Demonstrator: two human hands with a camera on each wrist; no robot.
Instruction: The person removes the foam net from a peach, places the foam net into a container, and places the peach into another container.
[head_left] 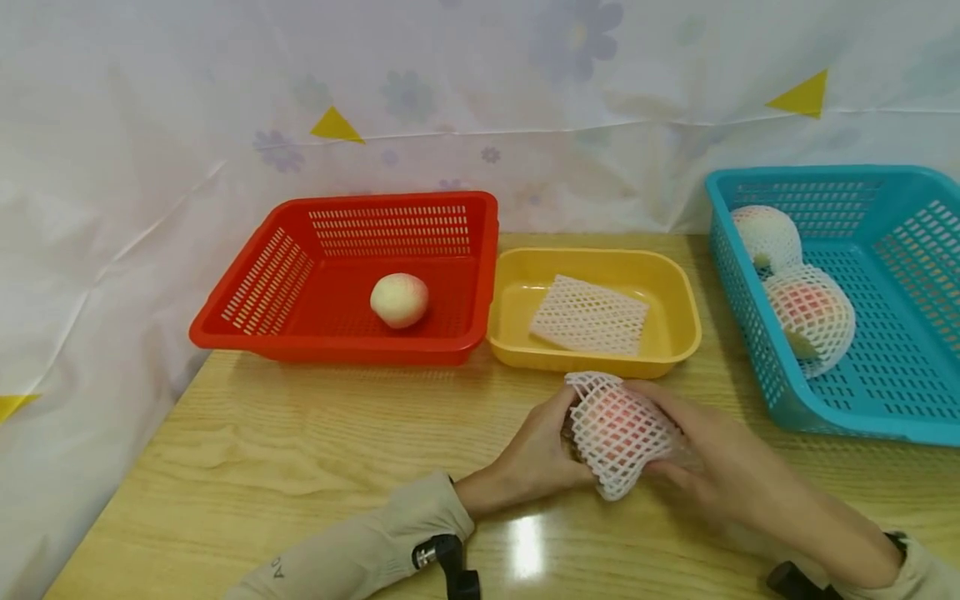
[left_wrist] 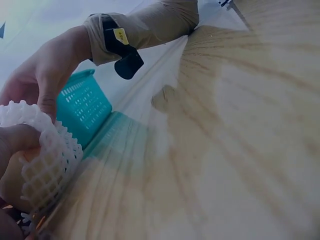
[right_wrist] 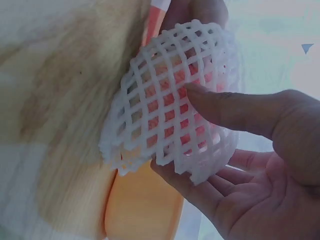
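Over the front of the table, both hands hold a peach [head_left: 611, 421] in a white foam net [head_left: 622, 475]. My left hand [head_left: 536, 454] grips it from the left, its thumb over the net [left_wrist: 62, 150] in the left wrist view. From the other side my right hand [head_left: 723, 454] holds the net, thumb [right_wrist: 225, 105] on top and fingers [right_wrist: 195, 190] underneath in the right wrist view. Reddish peach skin shows through the mesh. Most of the left fingers are hidden behind the fruit.
A red basket [head_left: 360, 342] at the left holds one bare peach [head_left: 400, 300]. Beside it, a yellow tray [head_left: 517, 358] contains flat foam netting [head_left: 588, 317]. The blue basket [head_left: 900, 333] at the right has two netted peaches [head_left: 813, 312] along its left wall. A floral sheet hangs behind.
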